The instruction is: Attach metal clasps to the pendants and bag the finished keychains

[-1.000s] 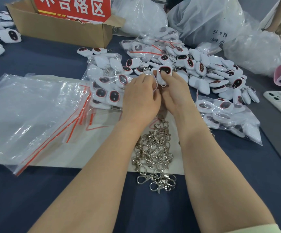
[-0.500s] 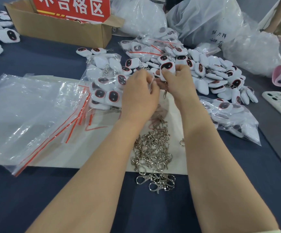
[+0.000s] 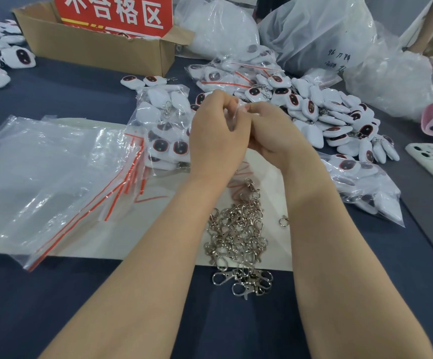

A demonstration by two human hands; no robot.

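navy table (image 3: 54, 307), clasps (image 3: 236, 234), zip bags (image 3: 41, 177), cardboard box (image 3: 98, 50)

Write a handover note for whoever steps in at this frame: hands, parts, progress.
Left hand and right hand: fingers curled, pinching a small whitish piece between them; it is mostly hidden.
Pile of silver metal clasps lies on the pale sheet by the wrists; heap of white pendants with dark red-rimmed faces to the right; flat clear zip bags with red strips to the left.
Done: several filled clear bags.
Left: clasp pile and heap remain, so plenty to do.
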